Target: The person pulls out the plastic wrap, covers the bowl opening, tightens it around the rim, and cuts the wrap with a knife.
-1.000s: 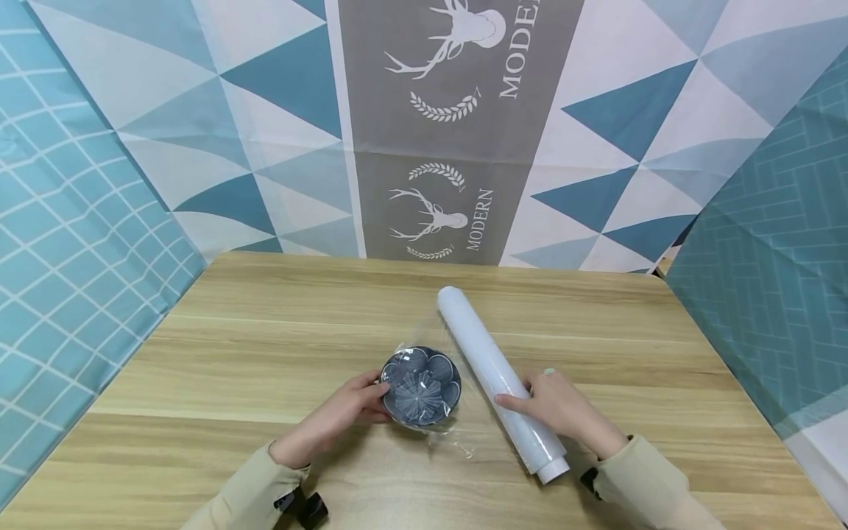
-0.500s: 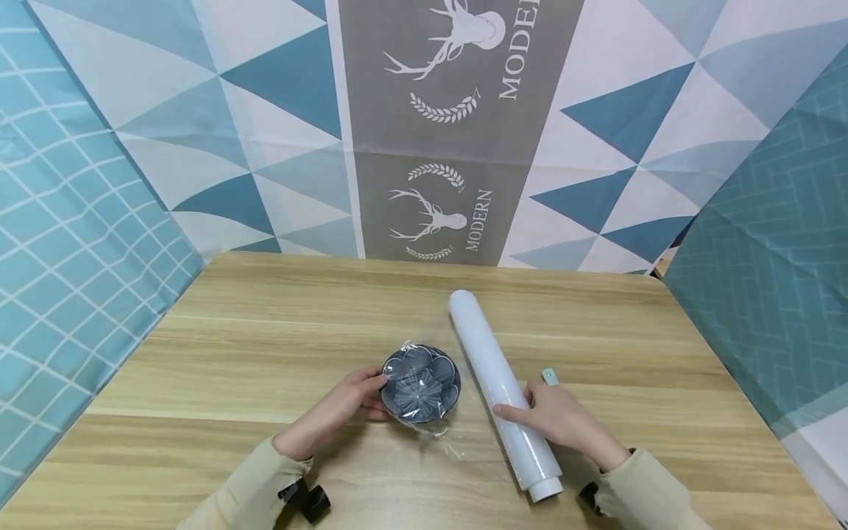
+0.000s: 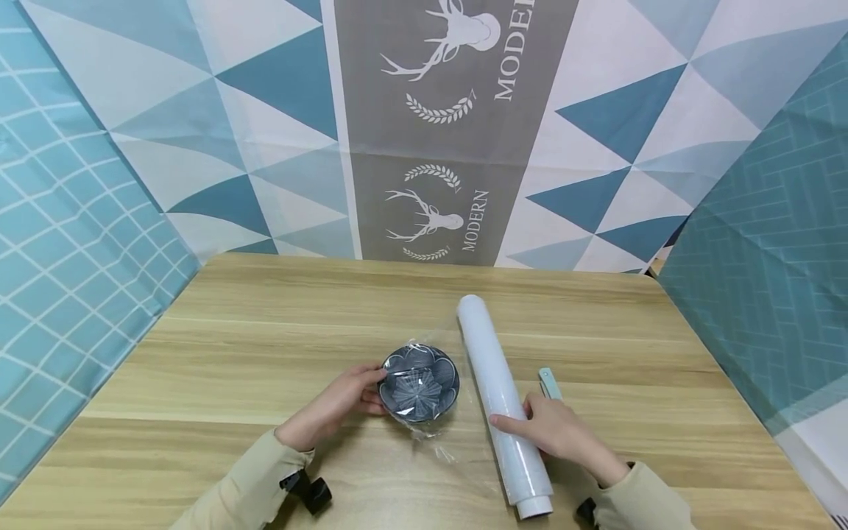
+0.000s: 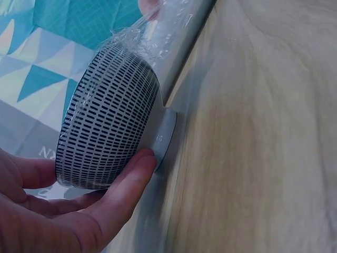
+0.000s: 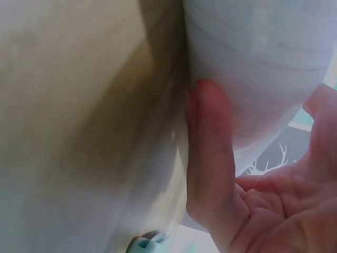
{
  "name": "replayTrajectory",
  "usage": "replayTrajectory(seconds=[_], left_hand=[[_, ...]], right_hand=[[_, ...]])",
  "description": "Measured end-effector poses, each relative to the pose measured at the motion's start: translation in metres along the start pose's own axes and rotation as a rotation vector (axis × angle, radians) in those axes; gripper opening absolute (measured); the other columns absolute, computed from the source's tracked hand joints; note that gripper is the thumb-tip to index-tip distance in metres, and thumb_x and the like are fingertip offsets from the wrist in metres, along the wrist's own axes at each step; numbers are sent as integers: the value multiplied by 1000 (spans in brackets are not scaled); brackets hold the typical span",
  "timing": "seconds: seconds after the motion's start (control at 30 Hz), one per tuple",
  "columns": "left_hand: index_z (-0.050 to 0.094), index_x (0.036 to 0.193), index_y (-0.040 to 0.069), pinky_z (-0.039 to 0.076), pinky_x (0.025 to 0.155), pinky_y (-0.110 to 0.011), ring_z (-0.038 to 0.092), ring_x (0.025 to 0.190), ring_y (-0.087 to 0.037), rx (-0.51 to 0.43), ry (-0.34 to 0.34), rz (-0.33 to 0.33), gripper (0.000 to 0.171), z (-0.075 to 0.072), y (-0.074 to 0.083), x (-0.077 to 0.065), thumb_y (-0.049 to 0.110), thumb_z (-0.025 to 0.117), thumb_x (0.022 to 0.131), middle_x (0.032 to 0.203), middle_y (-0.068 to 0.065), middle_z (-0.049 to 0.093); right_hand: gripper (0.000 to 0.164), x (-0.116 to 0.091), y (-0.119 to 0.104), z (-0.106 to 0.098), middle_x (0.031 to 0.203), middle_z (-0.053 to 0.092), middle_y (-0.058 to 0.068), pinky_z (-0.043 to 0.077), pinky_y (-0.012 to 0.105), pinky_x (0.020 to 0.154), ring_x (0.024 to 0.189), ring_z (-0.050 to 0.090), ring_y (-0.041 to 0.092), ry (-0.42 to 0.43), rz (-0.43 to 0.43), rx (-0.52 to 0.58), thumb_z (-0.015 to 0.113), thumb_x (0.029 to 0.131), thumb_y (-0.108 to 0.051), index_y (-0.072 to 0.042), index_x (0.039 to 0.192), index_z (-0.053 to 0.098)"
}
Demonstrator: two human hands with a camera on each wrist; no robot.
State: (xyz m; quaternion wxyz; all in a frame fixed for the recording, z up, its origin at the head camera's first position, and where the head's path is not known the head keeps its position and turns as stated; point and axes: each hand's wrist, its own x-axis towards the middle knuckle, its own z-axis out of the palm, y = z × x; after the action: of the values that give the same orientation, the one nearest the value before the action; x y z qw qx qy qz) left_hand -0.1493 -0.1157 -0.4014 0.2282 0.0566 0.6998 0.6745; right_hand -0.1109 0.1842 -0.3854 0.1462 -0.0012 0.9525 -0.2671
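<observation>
A dark blue bowl with a petal pattern inside [image 3: 417, 390] stands on the table under clear cling film. My left hand [image 3: 338, 405] holds it at its left side, thumb at the rim and fingers below. In the left wrist view, the bowl's outside [image 4: 108, 116] shows rows of dark dashes, and a fingertip meets its white foot [image 4: 166, 134]. The cling film roll [image 3: 486, 361] lies slantwise right of the bowl, its loose sheet reaching over to the bowl. My right hand [image 3: 559, 430] grips the roll's lower half, thumb on top; the right wrist view shows a finger [image 5: 210, 132] against its underside.
A slim pale teal tool [image 3: 548, 383] lies just beyond my right hand, partly hidden by it. Patterned cloths hang behind the wood-grain table [image 3: 265, 324] and along both sides. Black camera mounts [image 3: 308, 493] sit at the wrists.
The roll has turned straighter: its far end shifted right, its near end left and toward me, with my right hand on it. More of the teal tool shows. My left hand stays at the bowl.
</observation>
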Motion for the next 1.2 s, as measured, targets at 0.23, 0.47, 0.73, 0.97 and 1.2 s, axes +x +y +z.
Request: replayTrajectory(seconds=[0.23, 0.47, 0.73, 0.97, 1.2], left_hand=[[36, 118, -12, 48, 69, -37, 56, 62, -15, 5, 14, 0, 44, 0, 1, 2, 21, 40, 88, 87, -15, 55], [34, 120, -11, 48, 68, -37, 55, 63, -16, -3, 31, -5, 44, 1, 3, 2, 20, 39, 88, 89, -14, 54], [35, 120, -9, 48, 67, -34, 55, 63, -16, 10, 51, -21, 45, 1, 4, 2, 22, 40, 88, 85, -11, 54], [35, 120, -9, 48, 69, -35, 55, 65, -18, 13, 59, -27, 47, 0, 2, 4, 25, 40, 88, 90, -15, 53], [35, 119, -10, 48, 68, -36, 55, 64, -17, 25, 44, -28, 47, 0, 2, 5, 26, 39, 89, 90, -16, 53]], right_hand=[[56, -7, 1, 4, 56, 45, 3, 33, 26, 39, 45, 42, 13, 13, -2, 36, 53, 66, -63, -8, 70, 45], [56, -12, 1, 8, 58, 48, 3, 36, 26, 40, 48, 45, 12, 8, -10, 66, 52, 67, -62, -7, 73, 47], [56, -17, 0, 11, 57, 47, 3, 35, 26, 40, 47, 44, 12, 16, -12, 67, 51, 67, -63, -7, 73, 47], [55, -19, 1, 13, 57, 46, 3, 35, 26, 37, 45, 43, 13, 8, -23, 82, 50, 70, -61, -6, 75, 46], [54, -19, 3, 13, 59, 47, 3, 38, 27, 36, 45, 46, 13, -19, -36, 108, 50, 71, -59, -5, 76, 46]])
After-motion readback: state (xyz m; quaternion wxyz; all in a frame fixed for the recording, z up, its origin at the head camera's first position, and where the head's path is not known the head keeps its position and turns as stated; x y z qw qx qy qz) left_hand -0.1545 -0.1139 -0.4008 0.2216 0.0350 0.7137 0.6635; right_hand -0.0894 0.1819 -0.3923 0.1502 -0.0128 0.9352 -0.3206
